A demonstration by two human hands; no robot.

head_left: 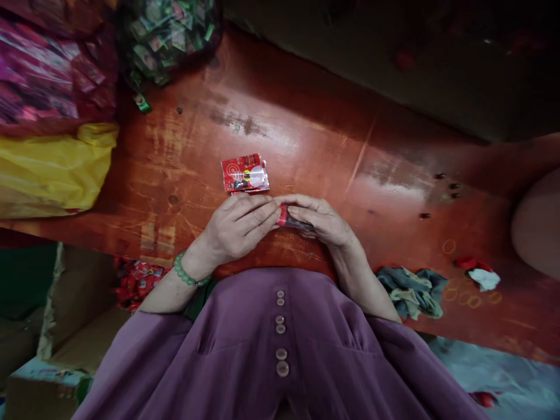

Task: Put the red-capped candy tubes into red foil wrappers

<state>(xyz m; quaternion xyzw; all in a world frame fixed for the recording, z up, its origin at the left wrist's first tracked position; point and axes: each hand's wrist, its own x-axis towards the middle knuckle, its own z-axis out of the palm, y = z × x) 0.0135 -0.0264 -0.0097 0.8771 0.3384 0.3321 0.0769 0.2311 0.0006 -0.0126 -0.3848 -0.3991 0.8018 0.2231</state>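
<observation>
Both my hands rest together on the red-brown wooden table (332, 157), right in front of my purple shirt. My left hand (238, 224), with a green bead bracelet on the wrist, and my right hand (321, 219) have their fingers curled around a small red packet (284, 217). Only a bit of that packet shows between the fingers. Just beyond my hands lies a flat stack of small red packets (244, 172) with white print.
A yellow plastic bag (52, 169), pink bags (44, 70) and a bag of green-wrapped sweets (168, 35) sit at the left. Crumpled cloth (411, 291), rubber bands (464, 294) and a white scrap (485, 279) lie at the right. Red packets (135, 283) and cardboard boxes (48, 373) are below left.
</observation>
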